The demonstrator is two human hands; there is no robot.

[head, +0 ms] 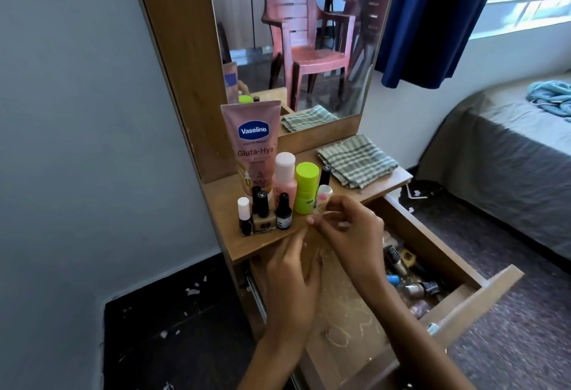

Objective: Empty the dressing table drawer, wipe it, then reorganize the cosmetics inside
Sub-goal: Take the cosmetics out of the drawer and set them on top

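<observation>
The wooden drawer (472, 294) stands pulled out, with several nail polish bottles (411, 278) lying in its far right part. On the dressing table top (222, 201) stand a pink Vaseline tube (255, 142), a pink bottle (284, 176), a lime green container (306, 185) and several small polish bottles (262, 213). My right hand (349, 232) pinches a small clear tube with a pink label (323, 199) at the table's front edge. My left hand (293, 275) hovers just below it with relaxed fingers, holding nothing.
A folded green checked cloth (358, 161) lies on the table's right side below the mirror (302, 37). A bed (509, 155) is to the right, a blue curtain (432, 19) above. White scraps litter the dark floor (185, 312).
</observation>
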